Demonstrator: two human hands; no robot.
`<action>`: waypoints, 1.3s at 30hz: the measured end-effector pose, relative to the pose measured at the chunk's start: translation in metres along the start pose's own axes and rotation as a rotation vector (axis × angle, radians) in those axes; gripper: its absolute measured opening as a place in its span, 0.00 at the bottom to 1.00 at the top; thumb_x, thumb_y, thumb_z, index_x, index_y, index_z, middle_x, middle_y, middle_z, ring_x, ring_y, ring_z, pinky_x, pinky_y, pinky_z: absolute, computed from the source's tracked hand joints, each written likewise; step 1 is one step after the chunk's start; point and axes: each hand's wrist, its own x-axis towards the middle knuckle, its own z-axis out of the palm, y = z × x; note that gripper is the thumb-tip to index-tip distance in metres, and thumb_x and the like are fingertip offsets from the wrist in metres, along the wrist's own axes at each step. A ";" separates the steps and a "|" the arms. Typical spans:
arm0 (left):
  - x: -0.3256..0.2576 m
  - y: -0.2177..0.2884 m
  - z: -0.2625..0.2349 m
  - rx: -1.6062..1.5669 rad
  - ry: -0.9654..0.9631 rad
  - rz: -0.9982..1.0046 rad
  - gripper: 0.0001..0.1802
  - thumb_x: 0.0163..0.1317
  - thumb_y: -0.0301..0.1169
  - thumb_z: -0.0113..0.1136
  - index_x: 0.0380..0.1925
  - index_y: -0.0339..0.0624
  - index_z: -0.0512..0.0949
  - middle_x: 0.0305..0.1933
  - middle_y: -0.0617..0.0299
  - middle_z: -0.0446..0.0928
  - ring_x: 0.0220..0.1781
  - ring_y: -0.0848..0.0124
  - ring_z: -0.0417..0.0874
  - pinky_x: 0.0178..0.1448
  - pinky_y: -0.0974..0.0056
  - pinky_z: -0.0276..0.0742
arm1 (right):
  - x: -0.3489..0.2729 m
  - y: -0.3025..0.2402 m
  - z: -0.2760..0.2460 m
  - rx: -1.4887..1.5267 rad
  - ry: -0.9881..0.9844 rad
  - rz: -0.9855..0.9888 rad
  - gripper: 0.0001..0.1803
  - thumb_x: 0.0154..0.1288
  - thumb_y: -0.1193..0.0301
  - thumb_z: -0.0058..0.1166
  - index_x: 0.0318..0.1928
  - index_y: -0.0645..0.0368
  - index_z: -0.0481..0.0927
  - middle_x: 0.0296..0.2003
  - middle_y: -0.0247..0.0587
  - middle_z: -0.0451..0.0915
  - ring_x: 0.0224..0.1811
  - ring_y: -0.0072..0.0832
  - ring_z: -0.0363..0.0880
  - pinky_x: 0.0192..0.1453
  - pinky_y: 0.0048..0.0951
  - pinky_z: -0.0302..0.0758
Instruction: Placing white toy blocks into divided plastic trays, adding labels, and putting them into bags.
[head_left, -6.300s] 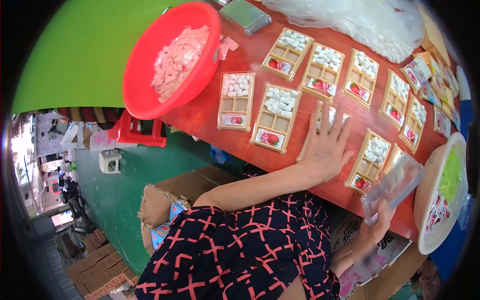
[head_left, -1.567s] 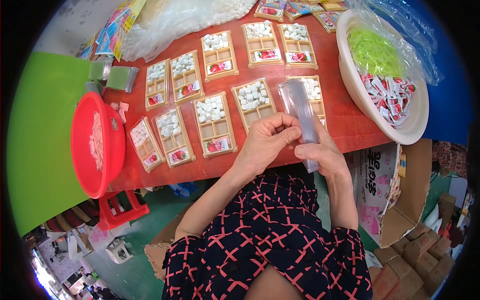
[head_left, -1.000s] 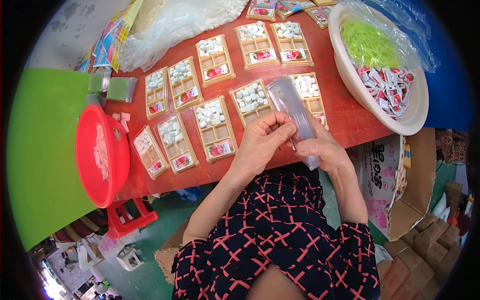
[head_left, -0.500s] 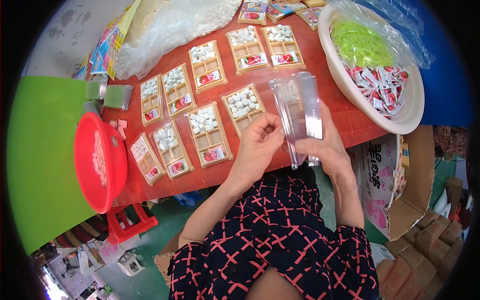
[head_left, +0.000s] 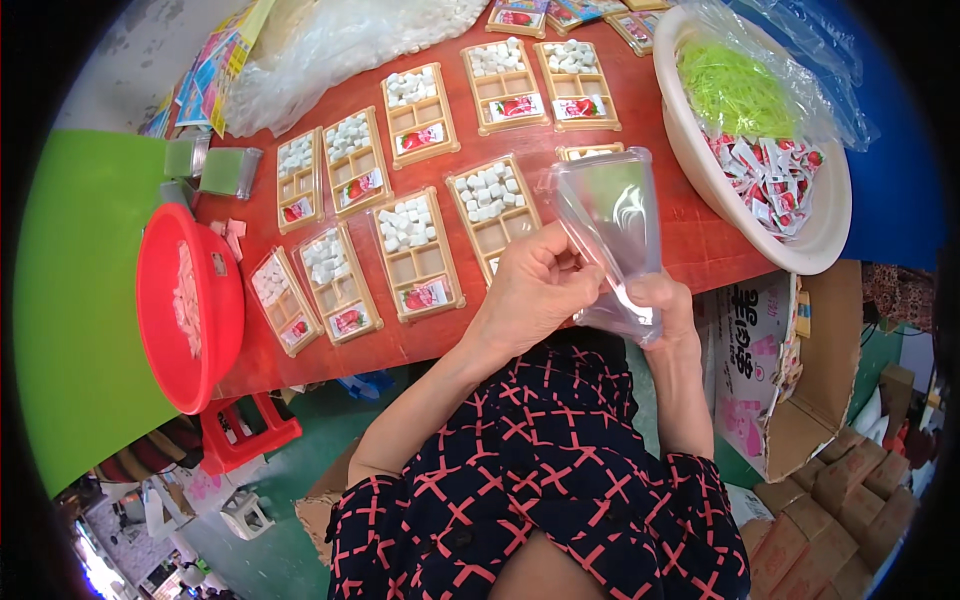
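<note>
Clear plastic covers (head_left: 612, 205), shallow and box-shaped, are held tilted over the table's near edge; how many are nested together I cannot tell. My right hand (head_left: 668, 308) grips their lower right part, thumb across the front. With curled fingers, my left hand (head_left: 540, 290) pinches at their lower left edge. Just beyond it lies a tan compartment tray (head_left: 520, 225) with white cubes like marshmallows, its near end partly hidden by that hand. Behind the covers, another tray (head_left: 590, 152) shows only its far rim.
Several similar trays (head_left: 403, 270) with white cubes and strawberry-printed sachets stand in two rows on the red table (head_left: 700, 235). At right, a white basin (head_left: 670, 110) holds sachets and green strips. A red basin (head_left: 215, 345) with pink pieces sits left, near stacked clear covers (head_left: 228, 172).
The covers have turned so their broad face shows more, and their lower ends have swung closer together. My left fingers now sit against their edge. The whole view has shifted slightly.
</note>
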 end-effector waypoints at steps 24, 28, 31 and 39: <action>0.066 -0.068 0.005 0.888 0.472 0.206 0.31 0.48 0.14 0.46 0.55 0.27 0.50 0.42 0.46 0.62 0.46 0.57 0.66 0.52 0.60 0.63 | -0.040 -0.001 -0.040 -0.686 0.547 -0.309 0.52 0.36 0.68 0.60 0.63 0.62 0.48 0.53 0.45 0.61 0.49 0.31 0.65 0.55 0.32 0.64; 0.071 -0.070 0.016 1.226 0.520 0.307 0.37 0.46 0.14 0.47 0.59 0.31 0.48 0.57 0.36 0.48 0.59 0.44 0.53 0.61 0.51 0.52 | -0.040 -0.008 -0.045 -0.695 0.508 -0.315 0.52 0.35 0.69 0.60 0.64 0.62 0.47 0.53 0.44 0.61 0.49 0.31 0.65 0.55 0.31 0.64; 0.076 -0.063 0.026 1.520 0.461 0.259 0.38 0.45 0.15 0.49 0.60 0.33 0.50 0.63 0.35 0.43 0.64 0.41 0.47 0.63 0.47 0.49 | -0.040 -0.011 -0.049 -0.689 0.486 -0.279 0.53 0.36 0.69 0.60 0.64 0.62 0.46 0.55 0.45 0.59 0.54 0.32 0.63 0.57 0.31 0.62; 0.093 -0.077 0.018 1.657 0.300 0.414 0.34 0.51 0.33 0.55 0.56 0.27 0.59 0.60 0.35 0.54 0.66 0.41 0.48 0.65 0.44 0.45 | -0.037 -0.008 -0.047 -0.652 0.483 -0.356 0.45 0.34 0.62 0.61 0.56 0.63 0.59 0.49 0.40 0.65 0.45 0.26 0.63 0.50 0.28 0.63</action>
